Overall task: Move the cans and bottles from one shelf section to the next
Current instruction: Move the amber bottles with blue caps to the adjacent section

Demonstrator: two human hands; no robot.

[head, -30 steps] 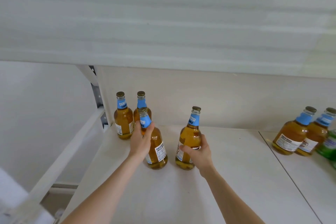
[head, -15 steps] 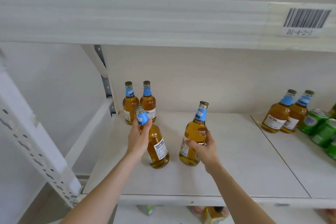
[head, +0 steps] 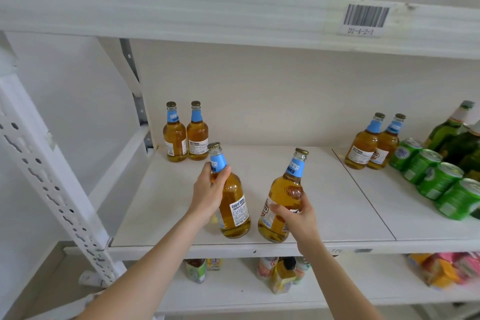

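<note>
White shelf board point(head: 324, 215), two sections; seam point(head: 363, 193) runs front to back at about 2 o'clock.

Left section:
- Back corner, 11 o'clock: two amber bottles point(head: 175, 138), upright, sides touching.
- Front edge, 6 o'clock: left bottle point(head: 235, 205) and right bottle point(head: 285, 189), both tilted, just beside each other.
- Left hand point(head: 207, 195) grips one at the neck; right hand point(head: 296, 218) grips the other's body.
- Whether their bases touch the board: cannot tell.

Right section, 2 to 3 o'clock: second amber pair point(head: 362, 148) upright at the back, a row of green cans point(head: 441, 180) coming forward, green bottles point(head: 446, 132) behind them.
</note>
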